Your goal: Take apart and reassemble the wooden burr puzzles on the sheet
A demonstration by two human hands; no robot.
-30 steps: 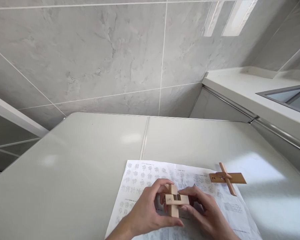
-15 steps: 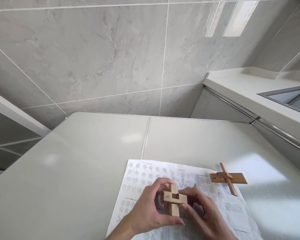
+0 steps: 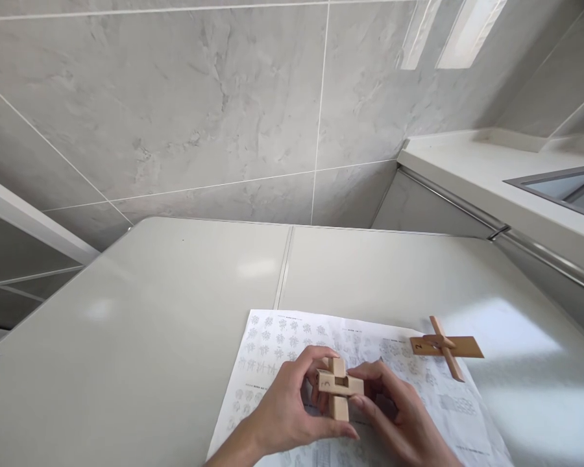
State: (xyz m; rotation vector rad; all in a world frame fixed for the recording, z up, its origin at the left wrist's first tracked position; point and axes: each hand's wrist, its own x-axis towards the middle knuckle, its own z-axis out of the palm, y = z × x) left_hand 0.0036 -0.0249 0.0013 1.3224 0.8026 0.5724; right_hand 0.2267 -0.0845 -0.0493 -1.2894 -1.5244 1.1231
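Observation:
A small cross of interlocked wooden puzzle bars is held just above a printed instruction sheet. My left hand wraps its fingers round the cross from the left, thumb underneath. My right hand pinches it from the right with fingers curled. Two more wooden pieces, a flat bar marked 2 with a thin stick across it, lie on the sheet's far right corner, apart from both hands.
The sheet lies on a pale grey table with a seam down its middle. Grey tiled wall rises behind it. A white counter with a sink runs along the right.
The wooden cross has been turned slightly in my hands and sits a little lower and tighter; both hands stay in place. The loose pieces have not moved.

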